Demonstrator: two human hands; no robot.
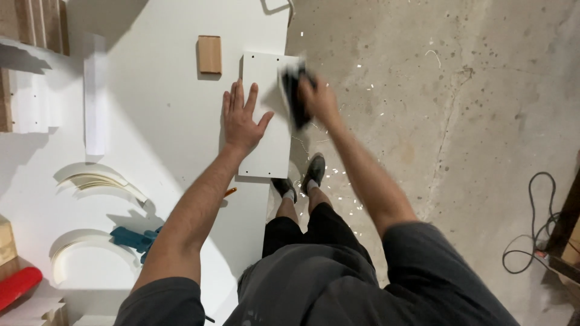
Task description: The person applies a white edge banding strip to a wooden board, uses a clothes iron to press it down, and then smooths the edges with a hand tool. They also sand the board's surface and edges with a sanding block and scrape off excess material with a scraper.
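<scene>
A small panel [266,121] lies on the table's [163,121] right edge, a wooden block [209,54] just left of its far end. A clamp [136,238] lies nearer, left; a cable [534,223] sits on the floor [453,90], far right.

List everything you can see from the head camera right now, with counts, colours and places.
small panel: 1, white, with corner holes, at the worktable's right edge
worktable: 1, white, left half of the view
wooden block: 1, light brown, just left of the panel's top
curved offcuts: a stack, white, left side of the table
clamp: 1, teal, near the left arm
red object: 1, bottom left corner
cable: 1, black, on the concrete floor at right
dark pad: 1, black, blurred, held at the panel's right edge
left hand: flat on the panel
right hand: gripping the dark pad
</scene>
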